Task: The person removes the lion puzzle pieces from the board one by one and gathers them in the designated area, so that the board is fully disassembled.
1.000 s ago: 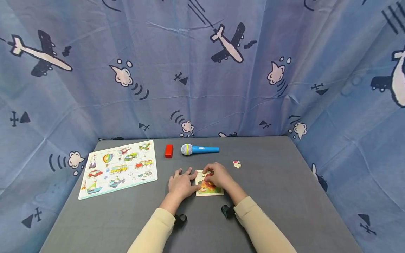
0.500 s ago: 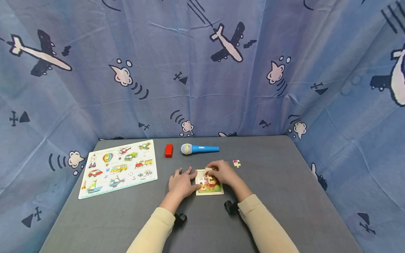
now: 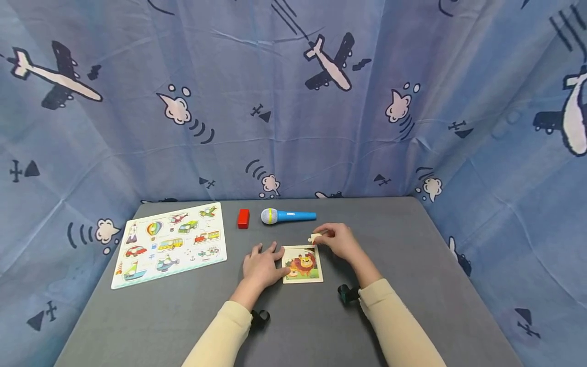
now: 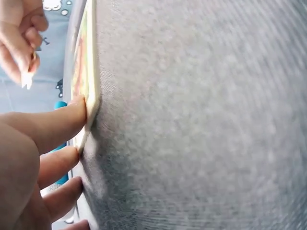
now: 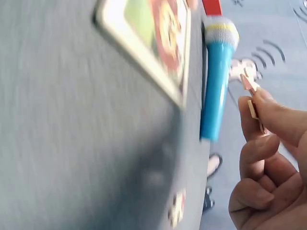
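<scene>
A small jigsaw puzzle board (image 3: 302, 264) with a lion picture and a pale wooden frame lies on the table. My left hand (image 3: 261, 267) has its fingers spread, and its thumb touches the board's left edge. In the left wrist view, the thumb and index fingertip of the left hand (image 4: 43, 158) meet the board's rim. My right hand (image 3: 341, 242) pinches a puzzle piece (image 3: 314, 238) above the board's upper right corner. That puzzle piece (image 5: 253, 108) is seen nearly edge-on in the right wrist view. Another loose puzzle piece (image 5: 177, 208) lies on the table.
Beyond the board lie a blue toy microphone (image 3: 289, 216) and a red block (image 3: 243, 218). At the left is a large picture board (image 3: 171, 244) of vehicles. A blue curtain with airplanes (image 3: 275, 102) hangs behind the grey table (image 3: 412, 316).
My right hand has moved from over the lion picture up and to the right, lifting a puzzle piece off the board. My left hand has stayed at the board's left edge.
</scene>
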`<state>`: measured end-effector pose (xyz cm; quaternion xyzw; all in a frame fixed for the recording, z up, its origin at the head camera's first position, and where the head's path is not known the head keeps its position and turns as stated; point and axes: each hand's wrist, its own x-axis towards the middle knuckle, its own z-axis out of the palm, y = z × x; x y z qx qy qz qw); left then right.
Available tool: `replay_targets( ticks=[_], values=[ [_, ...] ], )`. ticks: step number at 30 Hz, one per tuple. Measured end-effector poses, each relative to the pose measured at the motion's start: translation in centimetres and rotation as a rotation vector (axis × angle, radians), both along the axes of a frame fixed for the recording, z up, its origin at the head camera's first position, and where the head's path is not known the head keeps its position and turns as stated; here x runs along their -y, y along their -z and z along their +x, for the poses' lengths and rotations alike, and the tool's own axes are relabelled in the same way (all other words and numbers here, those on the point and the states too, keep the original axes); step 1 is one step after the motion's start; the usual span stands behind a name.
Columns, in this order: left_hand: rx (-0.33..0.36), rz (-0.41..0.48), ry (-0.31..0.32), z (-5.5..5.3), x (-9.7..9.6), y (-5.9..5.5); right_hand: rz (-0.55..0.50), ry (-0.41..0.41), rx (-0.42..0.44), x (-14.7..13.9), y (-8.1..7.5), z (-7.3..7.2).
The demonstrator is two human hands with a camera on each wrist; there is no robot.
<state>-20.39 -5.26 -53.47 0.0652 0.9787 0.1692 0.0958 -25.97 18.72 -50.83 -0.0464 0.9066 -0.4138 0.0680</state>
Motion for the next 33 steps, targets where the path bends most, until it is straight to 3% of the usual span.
replay_targets(
  ticks=[8,16,22,33],
  values=[
    [-0.029,0.018,-0.012,0.0,-0.3,0.0,0.009,0.129,-0.024,-5.4,-0.5,-1.0],
    [-0.046,0.002,-0.024,0.2,-0.6,-0.1,0.006,0.241,0.005,-9.8,0.9,-2.1],
    [-0.056,0.006,-0.03,0.2,-0.6,0.2,0.029,0.272,0.016,-11.0,1.7,-2.8],
    [-0.056,0.039,-0.034,0.5,-0.6,0.2,0.16,0.277,0.011,-11.3,3.2,-3.0]
  ],
)
